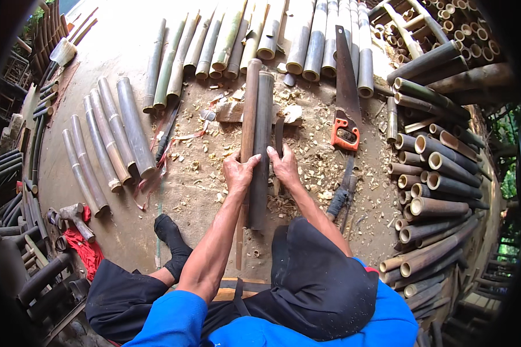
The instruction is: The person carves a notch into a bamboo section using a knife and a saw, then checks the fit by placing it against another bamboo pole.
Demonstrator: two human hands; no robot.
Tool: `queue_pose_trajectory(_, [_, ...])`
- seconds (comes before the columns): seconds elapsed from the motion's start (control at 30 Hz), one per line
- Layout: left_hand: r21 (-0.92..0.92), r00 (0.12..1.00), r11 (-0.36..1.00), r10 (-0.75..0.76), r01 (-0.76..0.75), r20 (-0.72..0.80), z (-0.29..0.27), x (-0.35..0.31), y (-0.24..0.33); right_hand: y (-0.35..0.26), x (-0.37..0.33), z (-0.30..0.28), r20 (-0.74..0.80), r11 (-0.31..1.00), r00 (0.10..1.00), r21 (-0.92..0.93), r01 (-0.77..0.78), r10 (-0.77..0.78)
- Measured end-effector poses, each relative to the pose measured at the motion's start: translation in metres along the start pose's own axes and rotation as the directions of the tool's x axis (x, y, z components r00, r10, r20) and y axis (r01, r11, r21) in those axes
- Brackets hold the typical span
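Note:
In front of me, two bamboo tubes stand side by side, a slim brown one [251, 110] and a thicker dark grey one [263, 127]. My left hand [240, 172] is wrapped round the brown tube, its thumb pressed on the dark one. On the other side, my right hand [285, 168] grips the dark tube's edge with its thumb; its other fingers are partly hidden. A narrow dark strip [279, 134] runs up beside the right hand; its kind is unclear. The tubes' far part lies over a rough wooden block [230, 112].
A handsaw [347, 87] with an orange handle lies to the right, above a wrapped-handle tool [337, 203]. Bamboo tubes lie in rows at left [135, 127] and far [228, 43], stacked at right [440, 206]. Wood chips [200, 150] cover the ground. A hammer-like tool [75, 220] rests by red cloth [85, 250].

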State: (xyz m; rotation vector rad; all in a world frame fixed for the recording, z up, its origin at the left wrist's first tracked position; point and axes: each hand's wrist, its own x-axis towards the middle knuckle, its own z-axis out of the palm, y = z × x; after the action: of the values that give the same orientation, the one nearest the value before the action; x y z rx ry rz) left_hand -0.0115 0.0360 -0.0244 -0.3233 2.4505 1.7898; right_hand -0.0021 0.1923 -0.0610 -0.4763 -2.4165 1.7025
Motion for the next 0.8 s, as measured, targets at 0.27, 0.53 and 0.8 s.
queue_pose_trajectory(0.27, [0.031,0.999,0.999,0.035,-0.034,-0.011,-0.007,-0.004,-0.004,0.008,-0.041,-0.021,0.024,0.985,0.99,0.097,-0.139,0.138])
queue_pose_trajectory(0.53, [0.119,0.991,0.985,0.129,-0.125,-0.033,0.0,-0.002,0.003,-0.001,-0.052,-0.037,0.011,0.986,0.996,0.138,-0.09,0.089])
queue_pose_trajectory(0.8, [0.211,0.988,0.974,-0.105,0.079,0.112,-0.01,-0.002,0.005,-0.01,-0.09,-0.078,0.232,0.866,0.96,0.435,-0.247,0.157])
